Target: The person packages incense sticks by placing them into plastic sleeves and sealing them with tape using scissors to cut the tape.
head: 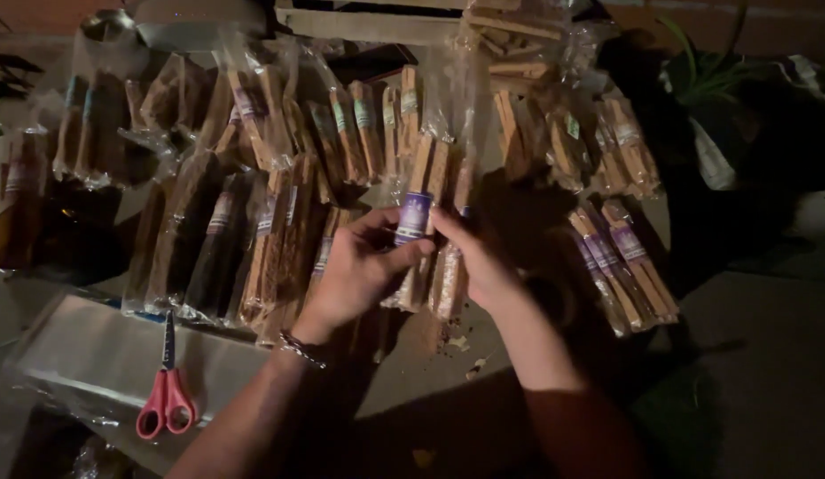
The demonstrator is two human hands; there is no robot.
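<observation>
Where both thumbs meet (label-side): wood bundle (418, 222)

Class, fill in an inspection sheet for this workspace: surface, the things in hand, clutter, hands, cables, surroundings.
Surface: table, dim, with wood crumbs near the hands.
Things in hand: clear bag of wooden sticks with a purple label, held by both hands.
Clutter: many more bagged stick bundles spread across the table; red-handled scissors on a stack of clear bags.
Hands: left hand and right hand both grip the bag; bracelet on the left wrist.
Cables: nothing seen.
Surroundings: green plant at upper right; the rest is too dark to tell.
</observation>
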